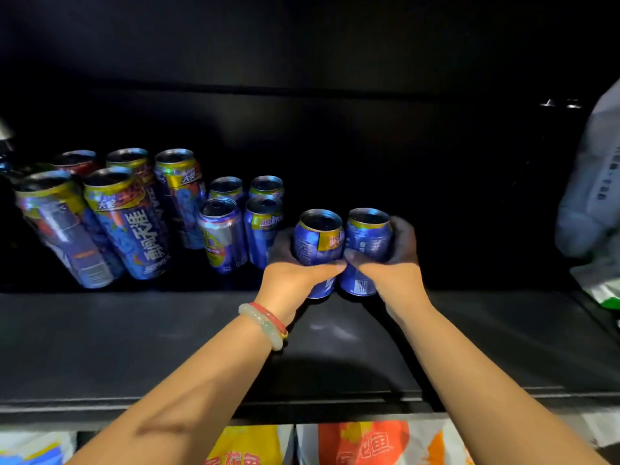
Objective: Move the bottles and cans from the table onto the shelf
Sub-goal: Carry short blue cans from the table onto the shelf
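Right now each grip is closed around a short blue can: the left hand (295,280) wraps the left can (318,245) from its near side, and the right hand (389,273) wraps the right can (367,243) the same way, thumbs meeting between them. Both cans stand upright and touch each other, their bases on or just above the dark shelf (167,347); whether they have fully landed I cannot tell. A pale and red bracelet (265,325) sits on the left wrist.

Judging by this, the step in hand is the setting-down of a pair of cans on the shelf, with release still to come.

Just to the left of the grips stands a block of four short cans (241,223), its nearest one just beside the left hand's fingers. Farther left are taller cans (127,223), which appear to lean because of the wide lens. To the right of the grips the shelf is bare up to a pale packet (590,182) at the far edge. Below, nearer than the wrists, bright snack bags (362,444) fill the lower level.

The next move probably calls for nudging the pair leftward against the short cans, then opening both grips straight back without toppling either can.
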